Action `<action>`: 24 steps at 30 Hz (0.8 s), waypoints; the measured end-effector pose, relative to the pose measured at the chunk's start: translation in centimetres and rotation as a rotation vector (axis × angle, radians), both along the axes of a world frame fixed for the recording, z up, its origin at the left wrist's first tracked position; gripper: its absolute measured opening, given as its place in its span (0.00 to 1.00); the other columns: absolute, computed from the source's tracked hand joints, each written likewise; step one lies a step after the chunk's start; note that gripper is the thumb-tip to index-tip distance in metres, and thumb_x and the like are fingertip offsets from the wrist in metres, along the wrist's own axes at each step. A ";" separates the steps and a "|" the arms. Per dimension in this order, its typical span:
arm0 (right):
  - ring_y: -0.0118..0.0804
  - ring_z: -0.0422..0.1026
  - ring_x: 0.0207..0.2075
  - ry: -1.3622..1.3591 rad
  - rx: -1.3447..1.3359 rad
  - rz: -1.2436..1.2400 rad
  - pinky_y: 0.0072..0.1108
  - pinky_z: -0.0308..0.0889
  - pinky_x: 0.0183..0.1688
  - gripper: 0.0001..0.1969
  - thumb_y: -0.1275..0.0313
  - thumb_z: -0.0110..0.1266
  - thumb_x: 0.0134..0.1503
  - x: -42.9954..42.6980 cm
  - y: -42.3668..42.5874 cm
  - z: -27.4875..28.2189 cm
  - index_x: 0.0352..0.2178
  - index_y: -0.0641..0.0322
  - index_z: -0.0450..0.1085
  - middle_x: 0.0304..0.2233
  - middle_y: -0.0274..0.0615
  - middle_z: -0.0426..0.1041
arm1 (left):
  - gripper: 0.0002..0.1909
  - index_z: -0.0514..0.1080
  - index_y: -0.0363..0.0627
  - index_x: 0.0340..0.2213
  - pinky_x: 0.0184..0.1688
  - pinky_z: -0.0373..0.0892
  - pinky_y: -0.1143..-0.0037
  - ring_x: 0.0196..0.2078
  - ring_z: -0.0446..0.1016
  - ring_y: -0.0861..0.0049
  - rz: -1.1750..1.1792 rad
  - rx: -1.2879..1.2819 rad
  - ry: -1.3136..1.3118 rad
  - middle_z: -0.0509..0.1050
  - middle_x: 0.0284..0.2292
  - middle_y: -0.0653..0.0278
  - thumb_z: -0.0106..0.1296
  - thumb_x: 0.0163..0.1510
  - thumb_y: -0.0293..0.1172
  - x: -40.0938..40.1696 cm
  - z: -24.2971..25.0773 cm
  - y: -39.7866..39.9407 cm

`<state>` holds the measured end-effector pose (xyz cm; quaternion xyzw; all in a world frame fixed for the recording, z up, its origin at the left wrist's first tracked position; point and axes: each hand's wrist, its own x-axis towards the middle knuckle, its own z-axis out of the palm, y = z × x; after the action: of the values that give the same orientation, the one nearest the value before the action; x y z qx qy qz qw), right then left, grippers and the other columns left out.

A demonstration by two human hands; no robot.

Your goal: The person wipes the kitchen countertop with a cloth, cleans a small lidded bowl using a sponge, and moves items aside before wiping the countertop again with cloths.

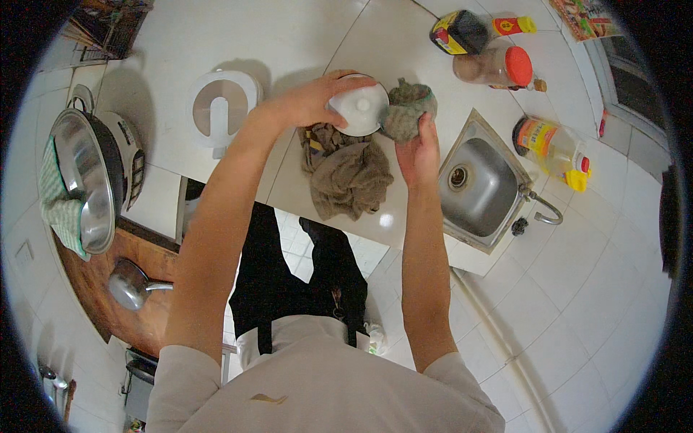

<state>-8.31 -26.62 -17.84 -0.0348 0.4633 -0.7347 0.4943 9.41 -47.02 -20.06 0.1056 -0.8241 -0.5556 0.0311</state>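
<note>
My left hand (319,100) grips the edge of a round white lid (358,108) with a small knob in its middle. The thumb and fingers spread around the lid's left side. In my right hand (421,159) is a bunched grey-green cloth (406,111) with a teal edge, close to the lid's right side; whether the two touch, I cannot tell. Below both hands a crumpled brown-grey cloth (349,176) lies on the white tiled counter (287,178). A darker patterned part of it shows under the lid.
A white-and-brown handled container (241,103) stands left. Right is a steel sink (482,189) with a faucet (549,211). Bottles and a red-lidded jar (482,65) stand behind it, an oil bottle (552,146) beside it. Far left are a steel pan (92,168) and a saucepan (129,284).
</note>
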 end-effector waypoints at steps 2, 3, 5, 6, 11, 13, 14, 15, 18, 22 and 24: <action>0.43 0.67 0.64 0.019 0.011 0.026 0.36 0.60 0.68 0.24 0.62 0.47 0.74 -0.7 -0.5 0.2 0.64 0.68 0.62 0.62 0.47 0.69 | 0.53 0.57 0.61 0.71 0.72 0.59 0.60 0.74 0.53 0.55 -0.057 0.009 -0.040 0.55 0.71 0.54 0.68 0.46 0.27 -0.4 0.8 -0.3; 0.42 0.68 0.63 0.041 0.019 0.055 0.34 0.60 0.68 0.23 0.63 0.47 0.74 -1.0 -0.8 0.3 0.62 0.69 0.63 0.61 0.47 0.70 | 0.53 0.56 0.60 0.71 0.73 0.58 0.60 0.74 0.52 0.54 -0.040 0.029 -0.147 0.54 0.72 0.53 0.68 0.46 0.27 -0.8 1.5 0.0; 0.41 0.67 0.64 0.131 0.113 0.147 0.32 0.60 0.68 0.23 0.64 0.47 0.73 -1.5 -1.0 -0.8 0.62 0.68 0.65 0.62 0.46 0.70 | 0.53 0.56 0.60 0.71 0.74 0.57 0.59 0.75 0.51 0.53 -0.021 0.049 -0.255 0.53 0.72 0.51 0.68 0.46 0.27 -0.8 1.9 0.7; 0.40 0.67 0.64 0.220 0.207 0.240 0.30 0.59 0.69 0.22 0.66 0.48 0.73 -1.2 -1.5 -0.6 0.62 0.67 0.66 0.62 0.45 0.70 | 0.54 0.55 0.60 0.71 0.73 0.58 0.59 0.74 0.52 0.51 0.058 -0.009 -0.169 0.52 0.72 0.49 0.69 0.46 0.27 -0.2 1.6 1.3; 0.38 0.66 0.65 0.500 0.215 0.386 0.27 0.57 0.69 0.24 0.66 0.47 0.72 -0.3 -3.0 0.4 0.66 0.61 0.65 0.65 0.43 0.68 | 0.54 0.54 0.59 0.71 0.69 0.64 0.56 0.71 0.58 0.47 0.310 -0.034 -0.029 0.51 0.72 0.48 0.71 0.47 0.30 1.4 1.5 5.0; 0.38 0.65 0.66 0.418 0.251 0.381 0.27 0.57 0.69 0.25 0.66 0.45 0.72 -0.5 -2.8 0.3 0.68 0.59 0.63 0.66 0.43 0.67 | 0.54 0.55 0.59 0.71 0.67 0.66 0.57 0.70 0.60 0.47 0.448 -0.024 -0.022 0.52 0.72 0.51 0.72 0.46 0.33 0.9 1.6 6.6; 0.39 0.65 0.66 0.371 0.235 0.359 0.28 0.56 0.69 0.26 0.67 0.44 0.71 -0.4 -2.8 0.2 0.68 0.59 0.62 0.66 0.44 0.68 | 0.54 0.55 0.59 0.71 0.67 0.66 0.57 0.70 0.60 0.47 0.452 -0.023 -0.023 0.52 0.72 0.51 0.72 0.46 0.33 0.9 1.5 6.8; 0.40 0.65 0.66 0.322 0.219 0.337 0.28 0.56 0.70 0.27 0.67 0.43 0.71 -0.1 -3.0 0.6 0.69 0.59 0.61 0.66 0.45 0.68 | 0.54 0.55 0.59 0.71 0.67 0.66 0.57 0.70 0.61 0.48 0.470 -0.018 -0.050 0.52 0.72 0.52 0.72 0.46 0.33 0.9 1.7 6.9; 0.43 0.62 0.69 0.421 0.301 0.365 0.30 0.54 0.71 0.29 0.68 0.43 0.68 1.8 -3.1 2.1 0.70 0.61 0.57 0.69 0.46 0.62 | 0.53 0.56 0.59 0.70 0.67 0.66 0.58 0.69 0.62 0.49 0.484 0.051 -0.082 0.53 0.71 0.55 0.72 0.47 0.31 1.0 2.1 6.8; 0.47 0.59 0.71 0.873 0.262 0.400 0.32 0.53 0.72 0.34 0.71 0.48 0.65 1.5 -1.7 -0.7 0.72 0.63 0.52 0.72 0.50 0.56 | 0.51 0.57 0.59 0.70 0.64 0.70 0.58 0.69 0.62 0.50 0.445 0.079 -0.046 0.53 0.71 0.55 0.70 0.48 0.26 0.9 1.9 6.4; 0.40 0.60 0.69 1.026 0.243 0.461 0.30 0.55 0.70 0.38 0.74 0.55 0.65 1.3 -1.3 -1.2 0.73 0.60 0.49 0.70 0.48 0.58 | 0.51 0.56 0.59 0.70 0.62 0.72 0.59 0.69 0.61 0.49 0.439 0.062 -0.036 0.54 0.70 0.55 0.69 0.49 0.26 1.0 1.7 6.3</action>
<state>-7.01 -27.90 -19.05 -0.4300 0.7053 -0.4385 0.3540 10.43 -40.71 -18.37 0.2933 -0.7644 -0.5584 0.1336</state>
